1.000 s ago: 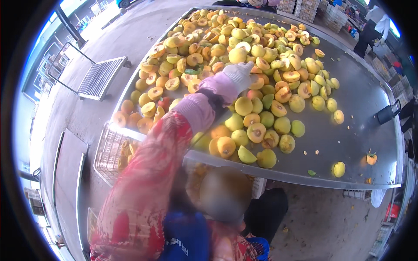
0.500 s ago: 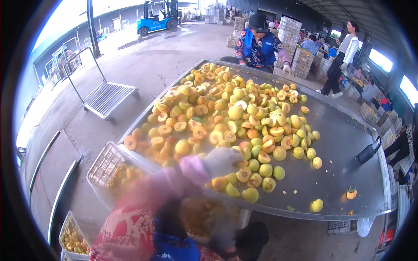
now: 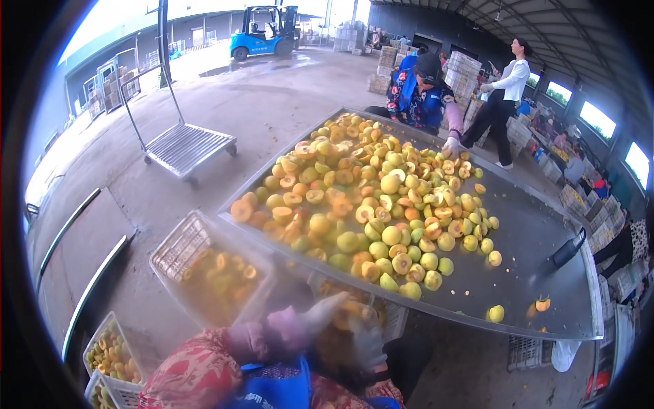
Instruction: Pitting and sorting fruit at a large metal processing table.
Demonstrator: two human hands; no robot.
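Observation:
Yellow-green and orange peaches (image 3: 392,184), many cut in half, lie heaped on a metal-topped table (image 3: 504,273). My left hand (image 3: 319,315), in a pale glove with a pink cuff, is below the table's near edge, over a crate of peach halves (image 3: 340,310) at my lap. Close to it on the right is my gloved right hand (image 3: 368,346), low beside the same crate. Both hands are blurred, and I cannot make out what either one holds. A hazy patch on the picture softens this area.
Left of my arm stands a white crate (image 3: 180,249) of peach halves; more filled crates (image 3: 112,351) sit at lower left. A black bottle (image 3: 569,249) stands on the table's right. Across the table, a co-worker (image 3: 426,95) reaches into the fruit. A trolley (image 3: 191,146) and a blue forklift (image 3: 264,34) stand beyond.
My left hand has drawn back from the heap on the table, down toward my lap near my right hand. The view has shifted, and the standing person has moved left.

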